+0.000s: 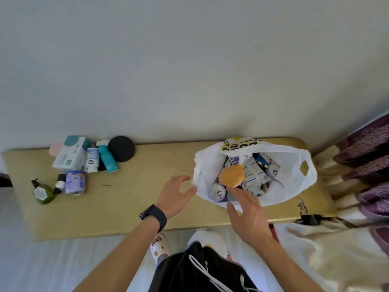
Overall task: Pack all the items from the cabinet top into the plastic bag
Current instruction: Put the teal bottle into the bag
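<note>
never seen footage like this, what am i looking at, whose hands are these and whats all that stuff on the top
There is no machine here. A person wears a camera on the head, so this one picture looks down at their own two hands. The left hand, with a dark wristband, and the right hand are both open at the near edge of the white plastic bag; neither holds anything. The bag stands open at the right end of the tan cabinet top and already holds an orange round thing, cans and small cartons. At the left end, not yet packed, are a green pump bottle, a purple can on its side, a teal bottle, a pale box and a black round object.
</note>
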`<action>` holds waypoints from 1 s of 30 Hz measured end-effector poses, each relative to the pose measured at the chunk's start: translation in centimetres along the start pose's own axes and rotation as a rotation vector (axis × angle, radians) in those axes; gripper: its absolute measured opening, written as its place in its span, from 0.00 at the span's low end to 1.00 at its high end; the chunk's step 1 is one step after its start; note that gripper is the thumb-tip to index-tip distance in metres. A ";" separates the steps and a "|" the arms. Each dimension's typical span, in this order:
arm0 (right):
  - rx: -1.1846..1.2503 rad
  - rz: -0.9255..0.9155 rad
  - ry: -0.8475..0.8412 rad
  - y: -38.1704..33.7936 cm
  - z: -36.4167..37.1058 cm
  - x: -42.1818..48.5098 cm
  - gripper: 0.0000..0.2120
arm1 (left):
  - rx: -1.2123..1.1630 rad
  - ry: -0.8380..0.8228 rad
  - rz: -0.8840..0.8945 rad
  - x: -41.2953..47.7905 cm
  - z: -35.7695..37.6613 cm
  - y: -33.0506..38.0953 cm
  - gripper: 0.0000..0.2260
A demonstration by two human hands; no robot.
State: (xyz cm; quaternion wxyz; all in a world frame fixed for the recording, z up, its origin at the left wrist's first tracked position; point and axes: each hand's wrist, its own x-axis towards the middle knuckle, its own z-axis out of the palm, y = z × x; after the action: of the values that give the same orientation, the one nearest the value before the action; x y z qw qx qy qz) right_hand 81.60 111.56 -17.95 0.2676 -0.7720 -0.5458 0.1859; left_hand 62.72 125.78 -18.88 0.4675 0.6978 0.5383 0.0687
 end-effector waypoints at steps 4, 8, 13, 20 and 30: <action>-0.027 -0.170 -0.238 -3.1 5.5 -0.9 0.14 | 0.291 -0.098 -0.195 -2.1 -0.4 -7.6 0.22; -0.167 -0.269 -0.519 -6.5 10.4 0.8 0.17 | 0.363 -0.135 -0.405 -4.9 -1.4 -14.4 0.25; -0.299 -0.335 -0.828 -11.5 16.5 5.6 0.21 | 0.318 -0.065 -0.556 -7.2 -4.6 -21.1 0.29; -0.476 -0.208 -0.877 -20.0 26.6 15.9 0.26 | 0.302 -0.021 -0.647 -5.8 -10.2 -29.5 0.32; -0.415 0.105 -0.788 -26.9 38.6 25.2 0.31 | 0.143 0.153 -0.630 -4.3 -12.5 -32.3 0.29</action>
State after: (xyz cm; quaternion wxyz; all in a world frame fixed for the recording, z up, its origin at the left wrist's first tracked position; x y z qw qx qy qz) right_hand 47.70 150.44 -31.66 -0.1312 -0.7063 -0.5917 0.3658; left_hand 31.25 128.99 -33.69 0.3736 0.5212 0.7646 -0.0649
